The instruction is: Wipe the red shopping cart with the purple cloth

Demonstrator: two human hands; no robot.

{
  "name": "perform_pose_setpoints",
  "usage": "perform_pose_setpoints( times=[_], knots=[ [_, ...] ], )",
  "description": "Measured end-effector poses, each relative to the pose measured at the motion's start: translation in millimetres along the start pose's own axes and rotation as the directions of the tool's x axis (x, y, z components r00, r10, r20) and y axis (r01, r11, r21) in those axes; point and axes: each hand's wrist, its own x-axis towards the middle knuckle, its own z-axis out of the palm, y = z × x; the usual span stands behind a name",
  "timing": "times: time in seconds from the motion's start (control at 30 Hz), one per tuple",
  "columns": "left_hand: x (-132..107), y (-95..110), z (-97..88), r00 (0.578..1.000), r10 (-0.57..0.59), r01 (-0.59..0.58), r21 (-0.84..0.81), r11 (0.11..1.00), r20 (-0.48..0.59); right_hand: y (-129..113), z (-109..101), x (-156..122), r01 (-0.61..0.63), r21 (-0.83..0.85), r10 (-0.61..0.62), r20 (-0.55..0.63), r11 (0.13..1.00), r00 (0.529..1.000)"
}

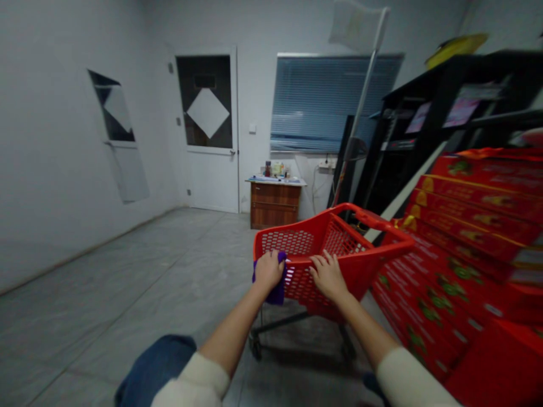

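A red plastic shopping cart (297, 277) with perforated basket walls stands in front of me on dark wheels. My left hand (269, 270) is closed on a purple cloth (277, 293) at the basket's near left corner; the cloth hangs down over the outside of the wall. My right hand (328, 275) rests on the near rim of the basket, its fingers spread and lying over the edge, with nothing held in it. The cart's handle (377, 221) is at the far right end.
Stacked red boxes (458, 271) rise close on the right, beside a black shelf (449, 90). A wooden cabinet (275, 204) with small bottles on top stands by the back wall, near a white door (212, 175). A long pole (365, 90) leans behind the cart.
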Motion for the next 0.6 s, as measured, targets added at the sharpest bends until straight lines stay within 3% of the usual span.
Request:
perform_pose_setpoints(
  times=[0.1, 0.17, 0.4, 0.6],
  knots=[
    [2.6, 25.3, 6.3, 0.99, 0.136, -0.137, -0.023, 0.99, -0.024, -2.9, -0.1, -0.4, 0.009, 0.032, -0.009, -0.009, 0.999, 1.0],
    [3.9, 28.5, 7.9, 0.982, 0.187, -0.187, -0.028, 0.982, -0.02, -3.1, -0.8, -0.8, 0.017, 0.056, -0.016, -0.013, 0.998, 1.0],
    [6.5, -3.0, -1.5, 1.0, 0.007, -0.007, 0.034, 0.999, -0.006, -13.4, 6.4, 2.5, 0.005, 0.128, 0.0, -0.04, 0.992, 0.999],
    [6.8, 29.9, 6.1, 0.987, 0.16, -0.16, 0.02, 0.987, -0.019, -32.6, 8.6, 2.9, 0.029, 0.102, -0.025, -0.043, 0.994, 0.999]
  ],
)
